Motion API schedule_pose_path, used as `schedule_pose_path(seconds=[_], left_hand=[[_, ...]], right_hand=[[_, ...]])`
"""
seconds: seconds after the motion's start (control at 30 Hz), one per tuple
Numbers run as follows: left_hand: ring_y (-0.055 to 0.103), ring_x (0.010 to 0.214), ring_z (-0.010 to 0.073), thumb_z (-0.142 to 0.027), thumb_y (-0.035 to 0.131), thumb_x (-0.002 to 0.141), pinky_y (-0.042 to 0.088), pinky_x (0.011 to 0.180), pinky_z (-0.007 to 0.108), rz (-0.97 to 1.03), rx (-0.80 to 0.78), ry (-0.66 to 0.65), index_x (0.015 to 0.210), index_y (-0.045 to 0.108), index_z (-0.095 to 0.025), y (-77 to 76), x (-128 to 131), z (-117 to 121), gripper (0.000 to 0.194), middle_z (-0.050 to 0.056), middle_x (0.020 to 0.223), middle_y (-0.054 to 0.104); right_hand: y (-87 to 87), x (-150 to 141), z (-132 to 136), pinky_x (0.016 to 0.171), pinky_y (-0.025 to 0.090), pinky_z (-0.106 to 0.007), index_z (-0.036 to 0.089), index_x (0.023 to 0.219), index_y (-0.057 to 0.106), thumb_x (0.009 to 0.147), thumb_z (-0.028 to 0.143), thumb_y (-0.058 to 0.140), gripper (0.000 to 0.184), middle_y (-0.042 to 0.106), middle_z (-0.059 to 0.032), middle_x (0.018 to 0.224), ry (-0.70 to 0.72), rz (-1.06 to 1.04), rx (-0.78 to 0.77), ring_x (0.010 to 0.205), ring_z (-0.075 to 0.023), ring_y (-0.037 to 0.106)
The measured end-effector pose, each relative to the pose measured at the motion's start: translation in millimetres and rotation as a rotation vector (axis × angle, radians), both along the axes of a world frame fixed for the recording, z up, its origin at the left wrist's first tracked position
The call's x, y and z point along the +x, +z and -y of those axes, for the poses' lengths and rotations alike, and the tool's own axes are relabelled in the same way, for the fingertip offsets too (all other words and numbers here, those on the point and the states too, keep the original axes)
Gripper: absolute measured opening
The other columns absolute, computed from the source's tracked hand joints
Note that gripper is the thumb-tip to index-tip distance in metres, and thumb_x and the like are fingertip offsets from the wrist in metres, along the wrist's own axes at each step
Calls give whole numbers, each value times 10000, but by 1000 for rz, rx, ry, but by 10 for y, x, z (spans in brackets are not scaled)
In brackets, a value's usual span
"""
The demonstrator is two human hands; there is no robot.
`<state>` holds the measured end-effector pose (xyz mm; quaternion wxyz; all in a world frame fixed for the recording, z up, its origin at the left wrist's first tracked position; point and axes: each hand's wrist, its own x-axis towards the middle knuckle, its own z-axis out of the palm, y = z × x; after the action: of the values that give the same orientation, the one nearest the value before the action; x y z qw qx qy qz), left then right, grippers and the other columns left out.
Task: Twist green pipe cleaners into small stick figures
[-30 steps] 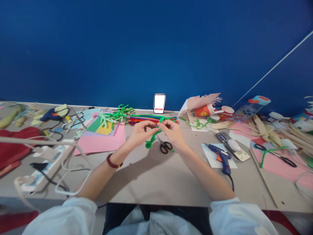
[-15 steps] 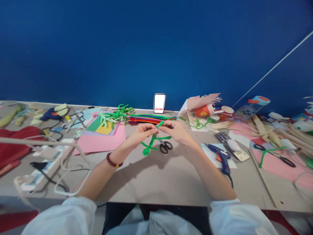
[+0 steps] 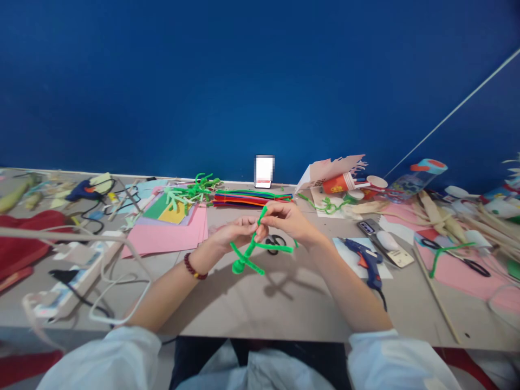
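Between my two hands hangs a green pipe-cleaner figure (image 3: 249,251), with a round coiled end at the bottom and several stems branching out. My left hand (image 3: 239,232) pinches its upper stem from the left, fingertips closed. My right hand (image 3: 284,219) grips the same stem near its top, fingers bent together. Behind the figure, black-handled scissors (image 3: 277,244) lie on the table, partly covered by my right hand and the figure. Farther back is a bundle of coloured pipe cleaners (image 3: 252,199).
A blue glue gun (image 3: 368,262) and a phone (image 3: 371,230) lie to the right, beside a wooden stick (image 3: 436,292). Pink paper sheets (image 3: 164,238) and a white power strip (image 3: 81,276) with cables are on the left. A lit phone (image 3: 264,172) stands against the blue wall.
Both hands have come slightly nearer and lower with the pipe-cleaner figure. The figure has turned a little, and its branches now cover more of the scissors.
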<state>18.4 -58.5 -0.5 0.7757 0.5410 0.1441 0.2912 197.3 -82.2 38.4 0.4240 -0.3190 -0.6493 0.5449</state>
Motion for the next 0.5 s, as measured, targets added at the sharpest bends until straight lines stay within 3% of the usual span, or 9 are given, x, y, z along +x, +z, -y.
schedule_pose_path(seconds=[0.07, 0.13, 0.23, 0.3, 0.4, 0.5], left_hand=[[495, 584, 121, -481, 711, 715, 366, 544, 259, -119, 60, 127, 695, 628, -143, 38, -18, -23, 348, 37, 631, 583], [517, 597, 116, -454, 693, 735, 377, 545, 252, -246, 201, 337, 783, 646, -150, 67, -22, -48, 311, 45, 725, 641], [583, 712, 148, -401, 692, 745, 433, 647, 280, -396, 567, 712, 803, 655, -173, 71, 0, -69, 238, 41, 806, 684], [607, 790, 171, -369, 698, 752, 442, 748, 316, -462, 829, 863, 767, 663, -183, 51, 17, -67, 190, 37, 808, 699], [610, 782, 172, -348, 675, 791, 421, 790, 338, -516, 1085, 924, 747, 676, -194, 16, 23, -50, 160, 29, 782, 705], [601, 737, 163, -333, 633, 829, 415, 750, 331, -536, 1124, 927, 747, 685, -198, 11, 12, -36, 166, 27, 759, 701]], right_hand=[[-13, 3, -13, 655, 469, -291, 180, 658, 599, 758, 390, 687, 249, 635, -6, 646, -63, 12, 2, 632, -142, 608], [-35, -4, -34, 654, 455, -282, 181, 661, 586, 728, 370, 699, 230, 617, 8, 654, -212, 31, 6, 632, -131, 584], [-80, -48, -61, 638, 430, -268, 179, 647, 569, 680, 348, 706, 219, 576, 20, 657, -408, 50, -5, 626, -117, 532], [-111, -94, -69, 637, 424, -267, 179, 635, 558, 672, 353, 696, 225, 564, 20, 653, -455, 37, -23, 626, -116, 518], [-148, -155, -72, 632, 419, -268, 185, 612, 539, 662, 371, 691, 245, 565, 16, 646, -486, 10, -51, 626, -119, 511], [-161, -174, -78, 597, 400, -259, 187, 607, 543, 649, 395, 700, 264, 564, 17, 631, -470, -12, -81, 614, -116, 496]])
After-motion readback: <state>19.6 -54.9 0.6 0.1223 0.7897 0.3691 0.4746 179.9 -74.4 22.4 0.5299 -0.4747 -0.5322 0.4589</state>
